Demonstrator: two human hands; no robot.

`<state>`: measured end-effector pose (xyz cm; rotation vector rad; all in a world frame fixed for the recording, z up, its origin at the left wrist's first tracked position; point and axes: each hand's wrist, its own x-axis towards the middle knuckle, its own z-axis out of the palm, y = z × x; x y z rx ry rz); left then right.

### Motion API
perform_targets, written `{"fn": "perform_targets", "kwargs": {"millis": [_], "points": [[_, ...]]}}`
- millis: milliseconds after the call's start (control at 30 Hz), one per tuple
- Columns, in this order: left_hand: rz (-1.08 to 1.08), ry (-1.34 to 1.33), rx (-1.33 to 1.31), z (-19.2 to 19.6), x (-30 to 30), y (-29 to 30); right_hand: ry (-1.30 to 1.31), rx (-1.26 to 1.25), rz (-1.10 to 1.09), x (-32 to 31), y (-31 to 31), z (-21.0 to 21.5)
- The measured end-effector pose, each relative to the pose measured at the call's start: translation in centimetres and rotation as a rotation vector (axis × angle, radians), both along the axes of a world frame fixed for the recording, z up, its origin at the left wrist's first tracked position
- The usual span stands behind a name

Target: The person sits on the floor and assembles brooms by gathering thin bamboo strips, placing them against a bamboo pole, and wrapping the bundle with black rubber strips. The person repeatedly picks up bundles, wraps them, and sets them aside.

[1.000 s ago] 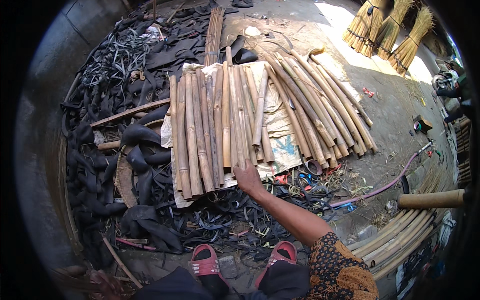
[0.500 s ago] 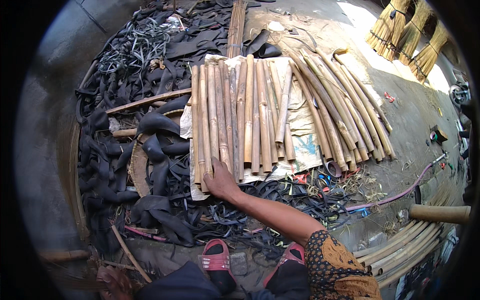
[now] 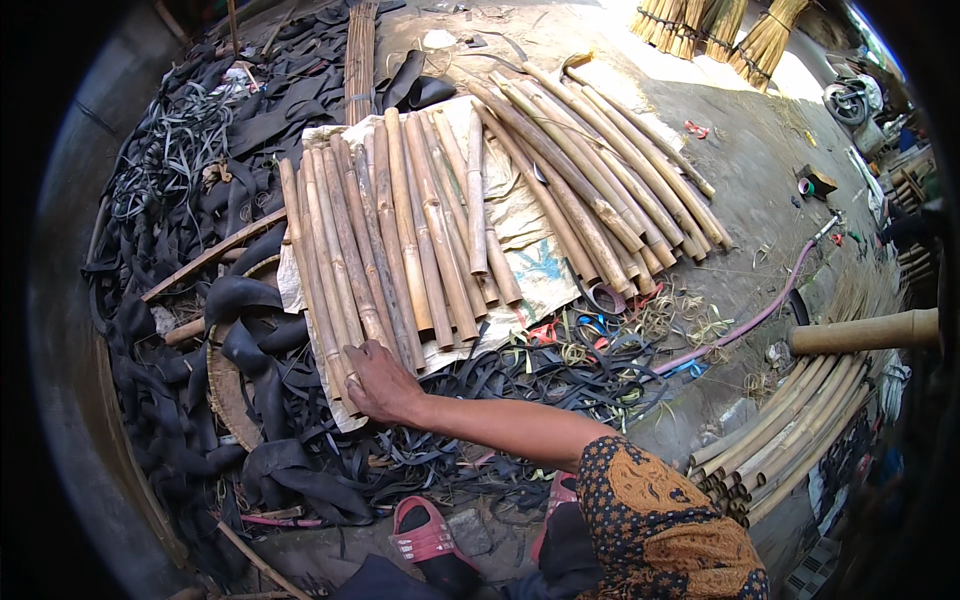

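My right hand [image 3: 385,386] is at the near end of a row of cut bamboo poles [image 3: 407,235]. Its fingers are curled over the lower end of a bamboo pole at the row's left side; the fingertips are partly hidden. These poles lie side by side on a pale woven sack [image 3: 540,262], pointing away from me. To their right, a second group of longer bamboo poles [image 3: 600,190] fans out at a slant. My left hand is out of view.
Black rubber strips [image 3: 245,300] heap up on the left and below the sack. A purple hose [image 3: 745,335] runs at right, above a stack of bamboo poles [image 3: 790,425]. A thick bamboo piece [image 3: 865,331] juts in. Tied bundles [image 3: 765,40] stand at back right.
The view has swung, so the poles and sack sit further left and tilted. My right hand stays at the left poles' near ends. My left hand has left the lower left of the picture.
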<state>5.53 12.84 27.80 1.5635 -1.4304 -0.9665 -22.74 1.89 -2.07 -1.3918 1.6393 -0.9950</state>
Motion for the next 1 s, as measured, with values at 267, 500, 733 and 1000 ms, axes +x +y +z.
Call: {"fn": "perform_targets", "kwargs": {"millis": [267, 500, 733, 1000], "points": [[0.016, -0.026, 0.010, -0.1, 0.4, -0.4, 0.367, 0.166, -0.232, -14.1, 0.8, -2.6], [0.067, -0.053, 0.023, -0.2, 0.7, -0.2, 0.926, 0.617, -0.834, -32.8, 8.4, -6.4], [0.126, -0.076, 0.050, 0.5, 0.1, -0.1, 0.995, 0.679, -0.769, -35.9, 10.8, -10.1], [0.101, -0.128, -0.018, 0.0, -0.8, -0.5, 0.502, 0.480, -0.635, -27.5, 10.6, -10.3]]}}
